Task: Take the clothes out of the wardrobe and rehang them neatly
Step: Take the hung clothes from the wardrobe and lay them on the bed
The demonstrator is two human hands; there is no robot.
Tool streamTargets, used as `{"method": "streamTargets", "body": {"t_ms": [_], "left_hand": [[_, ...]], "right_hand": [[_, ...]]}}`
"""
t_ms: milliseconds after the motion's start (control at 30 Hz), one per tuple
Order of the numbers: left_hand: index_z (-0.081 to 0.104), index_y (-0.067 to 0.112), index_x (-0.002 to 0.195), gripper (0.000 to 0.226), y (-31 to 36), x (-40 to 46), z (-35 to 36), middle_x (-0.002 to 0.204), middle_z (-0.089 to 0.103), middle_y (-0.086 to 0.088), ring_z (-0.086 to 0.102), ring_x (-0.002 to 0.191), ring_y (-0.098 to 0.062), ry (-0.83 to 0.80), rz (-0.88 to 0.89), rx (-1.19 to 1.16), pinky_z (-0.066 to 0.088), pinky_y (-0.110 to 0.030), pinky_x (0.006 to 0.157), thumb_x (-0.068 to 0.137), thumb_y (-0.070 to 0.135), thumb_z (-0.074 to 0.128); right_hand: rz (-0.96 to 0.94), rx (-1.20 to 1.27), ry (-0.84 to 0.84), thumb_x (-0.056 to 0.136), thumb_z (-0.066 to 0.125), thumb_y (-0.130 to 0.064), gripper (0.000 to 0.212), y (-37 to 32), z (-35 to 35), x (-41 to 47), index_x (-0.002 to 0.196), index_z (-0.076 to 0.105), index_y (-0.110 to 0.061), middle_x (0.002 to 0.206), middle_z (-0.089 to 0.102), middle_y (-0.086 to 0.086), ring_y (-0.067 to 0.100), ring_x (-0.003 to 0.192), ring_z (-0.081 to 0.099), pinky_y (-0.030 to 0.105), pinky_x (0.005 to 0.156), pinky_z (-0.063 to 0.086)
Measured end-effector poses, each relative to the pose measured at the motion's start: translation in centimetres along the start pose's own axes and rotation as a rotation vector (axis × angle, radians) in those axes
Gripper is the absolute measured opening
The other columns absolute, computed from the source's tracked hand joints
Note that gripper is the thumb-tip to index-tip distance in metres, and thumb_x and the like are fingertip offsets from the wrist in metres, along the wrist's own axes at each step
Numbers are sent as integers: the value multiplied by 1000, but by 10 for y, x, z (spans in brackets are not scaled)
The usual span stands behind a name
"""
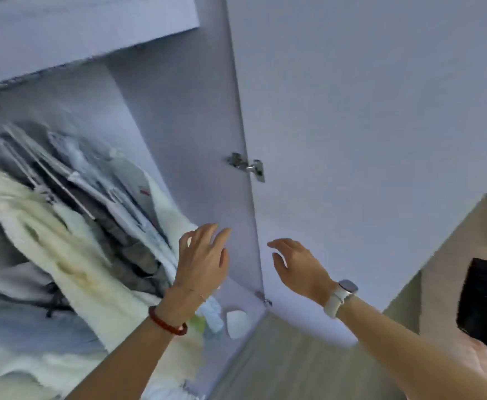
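The white wardrobe stands open in front of me, its door swung out to the right. Inside on the left hang several garments packed together, white, grey and cream, blurred by motion. A fluffy cream garment is nearest the front. My left hand, with a red bracelet on the wrist, is raised by the right end of the clothes with fingers spread and holds nothing. My right hand, with a white watch on the wrist, is held up before the door, fingers relaxed and empty.
A shelf runs across the top of the wardrobe above the rail. A metal hinge joins the door to the side panel. Small items lie on the wardrobe bottom. Wood floor lies below; a dark object sits at far right.
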State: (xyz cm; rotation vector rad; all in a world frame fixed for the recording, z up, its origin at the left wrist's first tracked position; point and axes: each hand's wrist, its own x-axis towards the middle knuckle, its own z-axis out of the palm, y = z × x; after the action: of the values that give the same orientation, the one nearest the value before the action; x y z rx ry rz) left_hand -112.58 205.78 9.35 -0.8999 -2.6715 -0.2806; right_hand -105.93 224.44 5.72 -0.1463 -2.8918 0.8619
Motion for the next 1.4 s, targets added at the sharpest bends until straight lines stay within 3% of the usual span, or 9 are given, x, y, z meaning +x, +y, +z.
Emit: {"method": "streamTargets", "body": {"t_ms": [233,500,567,667,767,1033,1167,1233,1400], "left_hand": [[67,11,105,30,-104,18,-76,114,63,-12,56,113,-30,279,-220,335,38,-55,92,77,15,60],[28,32,143,49,-182,64,-77,155,15,5,5,143,-17,32,-556,336,-3,-52,110,96,44,31],[25,34,144,50,-187,65,-65,156,9,7,3,144,-18,28,-598,307,-3,-52,112,96,45,30],[48,20,135,46,-185,62,-60,148,33,-4,28,138,-28,94,-580,348,19,-58,110,91,35,44],[61,13,122,44,-187,58,-63,134,53,-8,50,123,-31,141,-548,435,40,-60,96,84,32,46],[59,9,123,45,-190,62,-54,135,52,-10,48,123,-35,118,-575,397,34,-61,99,83,27,52],[36,16,141,49,-188,65,-53,152,26,-5,18,142,-28,68,-663,367,7,-58,111,95,31,37],[40,11,139,48,-178,66,-54,150,31,-9,18,141,-30,94,-638,366,-2,-63,108,93,27,39],[53,-4,124,55,-119,75,-44,131,53,-19,45,126,-37,289,-345,204,25,-68,101,86,30,33]], "right_hand": [[-294,149,22,94,42,-15,32,-111,9,128,123,55,-10,126,58,9,27,115,54,32,97,40],[-404,131,-93,95,40,-25,33,-211,27,243,121,52,-7,114,55,18,36,105,54,37,85,45],[-404,153,-171,95,40,-28,35,-218,35,261,124,49,-10,113,58,16,34,103,55,31,81,42],[-324,232,-244,95,38,-29,26,-225,41,284,105,54,-11,98,63,16,34,92,58,29,76,41],[-321,127,-144,97,30,-26,26,-231,45,289,94,47,-6,94,62,20,37,86,58,33,68,39],[-391,157,239,98,28,-17,29,-214,15,277,101,50,1,82,65,20,39,75,62,33,62,39],[-365,148,278,99,27,-22,30,-180,-3,250,99,50,-3,79,63,18,38,73,59,33,60,35],[-368,187,256,98,30,-20,26,-158,-10,227,85,49,-7,71,60,15,36,66,56,36,61,39],[-242,391,198,94,42,-16,41,-83,-29,149,55,34,-22,45,32,-8,7,44,32,25,48,29]]}}
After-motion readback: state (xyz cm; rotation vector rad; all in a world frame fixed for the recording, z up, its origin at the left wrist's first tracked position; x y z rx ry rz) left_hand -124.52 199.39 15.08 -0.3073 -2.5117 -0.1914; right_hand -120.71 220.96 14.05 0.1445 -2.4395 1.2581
